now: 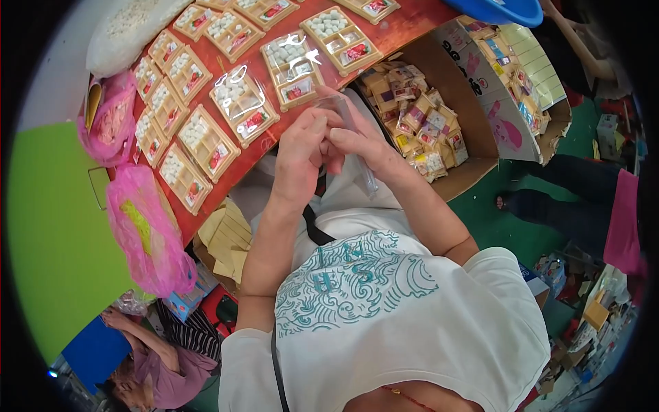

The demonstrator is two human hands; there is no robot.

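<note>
White shirt [391,316]; right hand [367,141] grasping plastic [371,185]; left hand [300,147] grip unclear; 2 pink bags [168,264] beside table [405,27].

Shirt [453,329]: white, loose cut, round neckline
Print [357,281]: teal line-work across the chest, wave-like curls and swirls, some lettering worked in
Sleeves [522,295]: short, white, plain, ending near the elbows
Thin strap [276,364]: black, running down the shirt's left side
Black band [314,230]: wider, at the waist; link to thin strap unclear
Necklace [412,401]: red strand, small gold-coloured piece
Trousers [360,195]: pale, near white
Left hand [298,147], right hand [367,141]: ungloved
</note>
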